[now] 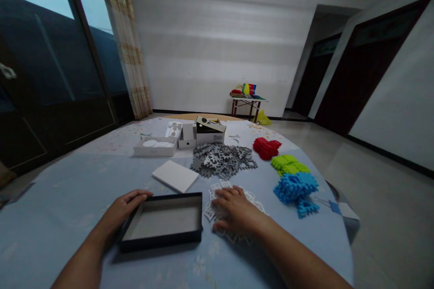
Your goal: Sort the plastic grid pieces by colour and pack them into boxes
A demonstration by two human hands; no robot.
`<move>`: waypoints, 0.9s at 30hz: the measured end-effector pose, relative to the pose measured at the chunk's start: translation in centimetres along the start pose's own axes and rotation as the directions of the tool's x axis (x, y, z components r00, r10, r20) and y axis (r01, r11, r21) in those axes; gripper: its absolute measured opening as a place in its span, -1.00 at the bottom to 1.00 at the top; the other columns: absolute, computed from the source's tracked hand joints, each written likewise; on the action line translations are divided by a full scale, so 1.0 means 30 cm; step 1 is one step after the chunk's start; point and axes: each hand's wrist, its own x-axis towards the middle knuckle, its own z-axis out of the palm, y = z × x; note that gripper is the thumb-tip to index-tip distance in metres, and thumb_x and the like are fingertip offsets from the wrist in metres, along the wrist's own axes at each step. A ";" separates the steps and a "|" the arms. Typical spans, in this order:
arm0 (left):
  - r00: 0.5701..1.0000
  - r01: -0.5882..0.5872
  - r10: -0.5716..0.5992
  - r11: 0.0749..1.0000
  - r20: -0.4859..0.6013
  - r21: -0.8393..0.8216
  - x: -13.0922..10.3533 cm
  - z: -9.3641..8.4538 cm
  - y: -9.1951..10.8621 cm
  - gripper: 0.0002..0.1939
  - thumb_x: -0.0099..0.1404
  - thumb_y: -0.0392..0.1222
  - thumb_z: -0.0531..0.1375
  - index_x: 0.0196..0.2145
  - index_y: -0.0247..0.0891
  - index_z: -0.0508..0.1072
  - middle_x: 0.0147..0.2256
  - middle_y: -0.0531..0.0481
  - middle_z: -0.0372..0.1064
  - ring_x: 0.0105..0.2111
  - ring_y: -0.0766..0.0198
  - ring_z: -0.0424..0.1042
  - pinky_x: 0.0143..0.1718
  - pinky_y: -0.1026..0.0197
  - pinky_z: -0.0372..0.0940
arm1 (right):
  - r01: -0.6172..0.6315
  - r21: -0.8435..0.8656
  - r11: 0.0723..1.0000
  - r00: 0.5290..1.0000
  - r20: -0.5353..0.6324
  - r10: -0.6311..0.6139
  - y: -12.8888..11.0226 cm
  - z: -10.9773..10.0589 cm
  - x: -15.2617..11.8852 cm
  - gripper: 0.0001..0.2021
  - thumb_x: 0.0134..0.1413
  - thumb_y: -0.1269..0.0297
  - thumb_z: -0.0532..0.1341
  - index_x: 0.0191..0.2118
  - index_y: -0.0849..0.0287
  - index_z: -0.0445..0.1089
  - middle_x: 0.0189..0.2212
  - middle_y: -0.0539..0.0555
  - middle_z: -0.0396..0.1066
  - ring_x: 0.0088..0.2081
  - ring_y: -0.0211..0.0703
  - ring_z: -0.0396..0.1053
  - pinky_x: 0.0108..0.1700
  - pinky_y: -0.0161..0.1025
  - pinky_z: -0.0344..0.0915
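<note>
A shallow black box (166,223) with a pale grey inside lies open on the cloth in front of me. My left hand (127,205) grips its left rim near the far corner, fingers over the edge. To the right of the box, my right hand (233,210) rests spread, palm down, on a pile of white lattice pieces (253,201). Beyond it lies a heap of grey pieces (224,160). A flat white lid or board (175,176) lies behind the black box.
Red pieces (266,148), green pieces (290,165) and blue pieces (295,187) lie along the right side. At the back stand a white tray (155,148), a small white box (187,136) and a larger carton (210,135). A stool is beyond the right edge.
</note>
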 end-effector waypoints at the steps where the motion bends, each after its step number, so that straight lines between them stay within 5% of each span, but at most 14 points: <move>1: 1.000 -0.012 0.013 1.000 -0.009 0.023 0.002 0.000 0.002 -0.63 -0.03 0.11 0.16 -0.38 -0.20 0.50 -0.40 0.00 0.49 -0.38 0.11 0.44 -0.38 0.19 0.31 | -0.008 -0.005 1.000 1.000 -0.015 0.008 0.007 -0.007 -0.003 -0.42 -0.13 -0.10 0.22 0.04 0.01 0.27 0.14 0.13 0.15 0.15 0.07 0.03 0.17 0.08 -0.21; 5: 0.996 -0.066 0.073 0.987 -0.044 0.145 0.014 0.000 0.008 -0.66 -0.05 0.11 0.14 -0.44 -0.18 0.51 -0.40 -0.01 0.50 -0.34 0.07 0.43 -0.31 0.16 0.30 | -0.035 0.013 0.999 0.998 -0.049 0.036 0.039 -0.029 -0.020 -0.52 -0.15 0.01 0.28 -0.04 0.00 0.35 0.09 0.13 0.22 0.11 0.04 0.10 0.12 0.02 -0.07; 13: 0.984 -0.137 0.160 0.959 -0.075 0.248 0.012 0.047 0.034 -0.69 -0.06 0.09 0.09 -0.55 -0.16 0.47 -0.48 0.04 0.47 -0.38 0.11 0.41 -0.27 0.20 0.28 | -0.079 0.094 0.992 0.997 -0.017 0.080 0.090 -0.047 -0.055 -0.25 -0.34 -0.13 0.32 0.08 -0.02 0.25 0.16 0.19 0.10 0.14 0.17 0.01 0.10 0.11 -0.03; 22: 0.975 -0.179 0.206 0.952 -0.087 0.248 0.009 0.091 0.040 -0.68 -0.03 0.08 0.05 -0.55 -0.18 0.45 -0.46 0.03 0.46 -0.33 0.11 0.39 -0.21 0.19 0.23 | -0.042 0.146 0.988 0.990 -0.129 0.062 0.109 -0.041 -0.038 -0.64 -0.10 0.28 0.27 -0.08 0.08 0.40 -0.07 0.13 0.30 -0.02 -0.05 0.18 0.03 -0.16 0.16; 27: 0.972 -0.178 0.207 0.957 -0.113 0.228 0.007 0.107 0.043 -0.70 -0.04 0.05 0.04 -0.55 -0.17 0.46 -0.45 0.05 0.47 -0.30 0.10 0.39 -0.21 0.20 0.23 | -0.088 0.128 0.988 0.983 -0.150 0.107 0.117 -0.029 -0.032 -0.65 -0.10 0.38 0.23 -0.10 0.10 0.40 -0.11 0.13 0.31 -0.06 -0.07 0.22 0.01 -0.17 0.17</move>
